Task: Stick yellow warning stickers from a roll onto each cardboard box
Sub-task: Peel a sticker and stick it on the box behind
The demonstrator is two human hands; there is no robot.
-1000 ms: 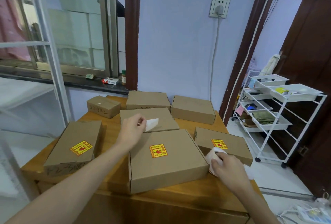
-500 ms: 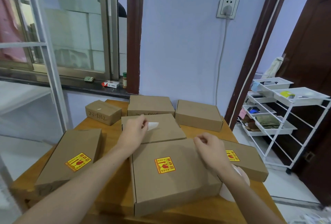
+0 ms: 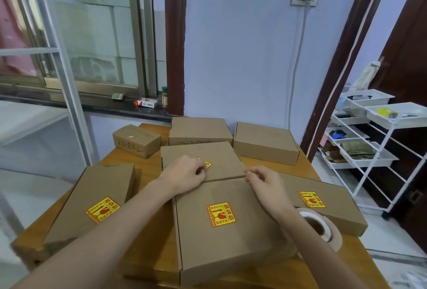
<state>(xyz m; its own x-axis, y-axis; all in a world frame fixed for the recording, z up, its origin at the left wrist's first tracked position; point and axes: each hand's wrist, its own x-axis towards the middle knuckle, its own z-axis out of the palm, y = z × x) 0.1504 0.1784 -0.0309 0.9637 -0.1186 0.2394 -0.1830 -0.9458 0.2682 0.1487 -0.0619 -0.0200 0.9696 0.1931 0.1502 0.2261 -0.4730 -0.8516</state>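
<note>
In the head view, seven cardboard boxes are seen on a wooden table [image 3: 147, 173]. The left hand [image 3: 184, 174] is laid on the middle box [image 3: 221, 157], its fingers curled down onto a yellow warning sticker [image 3: 206, 163] that is partly hidden beneath them; whether the sticker is pinched or only pressed cannot be told. The right hand [image 3: 265, 181] is held at the far edge of the near centre box [image 3: 231, 240], its thumb and forefinger pinched together; what lies between them is too small to make out. A sticker is already borne by the near centre box, by the left box [image 3: 92, 198] and by the right box [image 3: 328, 205]. The sticker roll [image 3: 321, 228] is lain on the table just beside the right forearm, between the near centre box and the right box. Three bare boxes are placed at the back, the smallest one [image 3: 136, 140] marked with handwriting. A white trolley [image 3: 379, 141] is stood to the right.
</note>
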